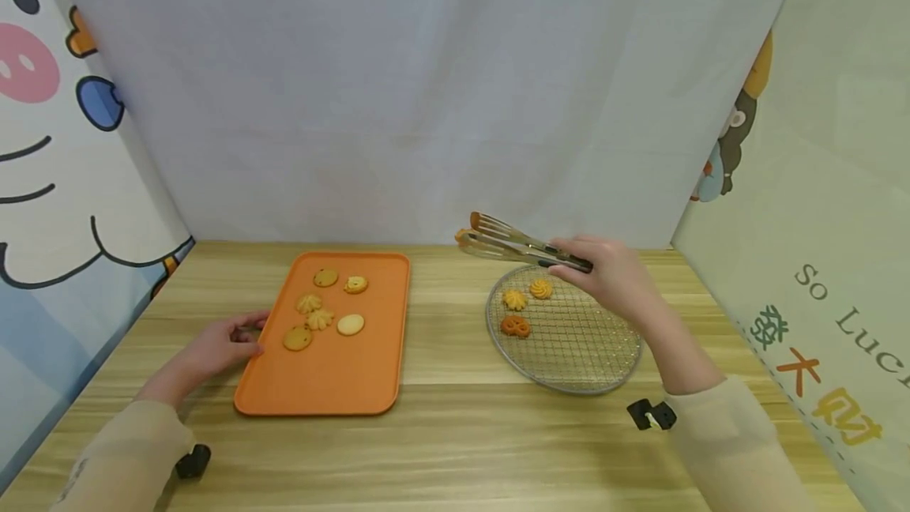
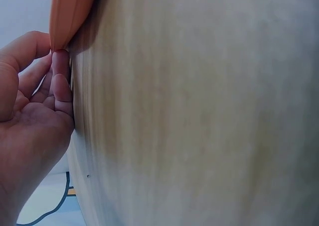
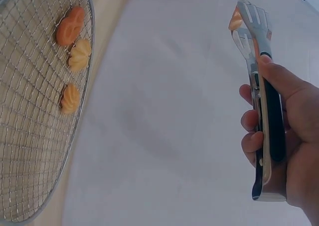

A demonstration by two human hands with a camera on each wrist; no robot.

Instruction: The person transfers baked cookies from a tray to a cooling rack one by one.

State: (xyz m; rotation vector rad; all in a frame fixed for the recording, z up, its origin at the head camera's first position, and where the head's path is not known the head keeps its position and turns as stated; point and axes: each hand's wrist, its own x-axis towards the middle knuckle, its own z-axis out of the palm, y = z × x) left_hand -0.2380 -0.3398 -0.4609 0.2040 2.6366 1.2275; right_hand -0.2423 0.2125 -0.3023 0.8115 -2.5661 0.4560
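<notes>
Right hand [image 1: 614,275] grips closed tongs [image 1: 515,243] above the wire rack [image 1: 569,354]; left hand [image 1: 223,342], fingers loosely curled, touches the orange tray [image 1: 334,378]. Wall banner [image 1: 839,314] reads "So Luc".

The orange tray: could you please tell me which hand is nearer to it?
Left. The left hand touches the orange tray at its left edge; the right hand holds tongs above the wire rack.

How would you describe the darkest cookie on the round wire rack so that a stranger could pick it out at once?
Start at the round wire cooling rack on the wooden table, to the right of the flat orange tray. Three cookies sit near its far left edge. The deep orange pretzel-shaped cookie lies nearest the person; unlike its paler yellow, ridged neighbours, it has holes through it.
</notes>
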